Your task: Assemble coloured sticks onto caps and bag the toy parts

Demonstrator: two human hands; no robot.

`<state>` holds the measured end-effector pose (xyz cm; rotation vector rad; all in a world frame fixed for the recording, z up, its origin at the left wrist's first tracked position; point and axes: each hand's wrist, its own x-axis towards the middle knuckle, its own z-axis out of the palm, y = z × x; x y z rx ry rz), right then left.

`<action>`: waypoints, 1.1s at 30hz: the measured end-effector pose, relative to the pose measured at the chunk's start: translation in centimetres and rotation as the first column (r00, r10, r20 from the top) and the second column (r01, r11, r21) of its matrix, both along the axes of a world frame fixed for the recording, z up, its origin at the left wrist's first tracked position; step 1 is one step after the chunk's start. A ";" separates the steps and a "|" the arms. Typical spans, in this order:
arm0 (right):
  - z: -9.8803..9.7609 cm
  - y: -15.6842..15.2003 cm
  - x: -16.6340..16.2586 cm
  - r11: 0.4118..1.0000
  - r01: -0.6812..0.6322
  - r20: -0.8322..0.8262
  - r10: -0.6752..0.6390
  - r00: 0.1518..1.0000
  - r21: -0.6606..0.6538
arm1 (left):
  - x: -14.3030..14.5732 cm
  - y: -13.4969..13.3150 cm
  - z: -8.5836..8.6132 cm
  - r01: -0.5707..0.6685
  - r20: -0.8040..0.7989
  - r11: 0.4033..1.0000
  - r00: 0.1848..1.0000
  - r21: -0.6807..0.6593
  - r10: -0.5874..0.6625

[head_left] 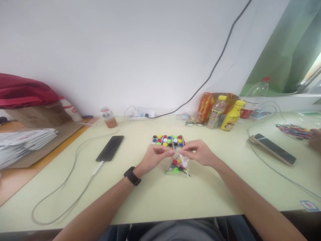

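Note:
My left hand (154, 156) and my right hand (198, 152) meet over the middle of the pale table, fingers pinched on the top edge of a small clear plastic bag (178, 167). The bag hangs down to the tabletop and holds small red, green and white pieces. Just behind my hands lies a flat board of coloured round caps (168, 140) in rows. A black watch sits on my left wrist.
A black phone (110, 148) on a white cable lies to the left, another phone (274, 149) to the right. Bottles (232, 116), glasses and a power strip (140, 115) line the back wall. White bags are stacked at far left. A bag of coloured items (296, 131) is at far right.

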<state>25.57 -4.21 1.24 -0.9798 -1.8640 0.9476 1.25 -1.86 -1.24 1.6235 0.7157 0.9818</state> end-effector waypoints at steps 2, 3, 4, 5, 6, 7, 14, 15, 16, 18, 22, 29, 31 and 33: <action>0.6 0.1 0.8 0.999 -0.029 0.038 0.030 0.999 -0.016 | -0.2 0.0 0.1 -0.002 -0.006 1.000 1.000 -0.005 0.002; 0.8 0.1 1.1 0.999 -0.046 0.058 0.047 0.997 -0.028 | -0.2 0.0 0.1 0.007 -0.018 1.000 1.000 -0.002 -0.007; 1.0 0.2 1.5 0.997 -0.062 0.076 0.065 0.995 -0.041 | -0.2 0.0 0.1 0.020 -0.032 1.000 0.999 0.002 -0.019; 1.3 0.2 1.8 0.996 -0.077 0.093 0.082 0.992 -0.054 | -0.1 0.0 0.1 0.032 -0.044 0.999 0.999 0.006 -0.032; 1.5 0.3 2.2 0.994 -0.089 0.107 0.095 0.990 -0.065 | -0.1 -0.1 0.1 0.041 -0.052 0.999 0.998 0.010 -0.040; 1.7 0.3 2.5 0.993 -0.094 0.119 0.103 0.988 -0.074 | 0.0 0.0 0.0 0.042 -0.057 0.999 0.997 0.015 -0.042; 3.4 0.9 8.8 0.992 0.119 0.313 -0.101 0.944 -0.039 | 0.0 0.4 -1.2 -0.033 -0.228 0.998 0.973 0.054 0.045; 3.3 1.0 10.2 0.980 0.198 0.356 -0.186 0.916 0.001 | 0.1 0.3 -1.4 0.001 -0.251 0.999 0.968 0.039 0.009; 3.2 1.2 11.6 0.954 0.293 0.373 -0.295 0.880 0.063 | 0.3 0.2 -1.6 0.039 -0.275 0.999 0.961 0.027 -0.030; 2.5 1.7 14.1 0.862 0.460 0.379 -0.507 0.775 0.212 | 0.5 0.0 -1.8 0.091 -0.335 0.995 0.939 0.032 -0.075; 0.4 3.5 16.8 0.641 0.581 0.394 -0.768 0.506 0.502 | 0.5 -0.3 -1.5 0.088 -0.388 0.987 0.921 0.132 -0.030; -3.1 6.4 12.4 0.754 0.379 0.696 -0.649 0.308 0.536 | 0.1 -0.2 -0.9 0.137 -0.336 0.986 0.937 0.092 -0.099; -3.6 6.6 11.2 0.794 0.356 0.754 -0.594 0.281 0.493 | 0.0 -0.1 -1.0 0.116 -0.343 0.987 0.937 0.111 -0.072; -3.9 6.5 10.9 0.803 0.361 0.772 -0.576 0.270 0.473 | -0.1 -0.1 -1.3 0.108 -0.326 0.983 0.944 0.147 -0.055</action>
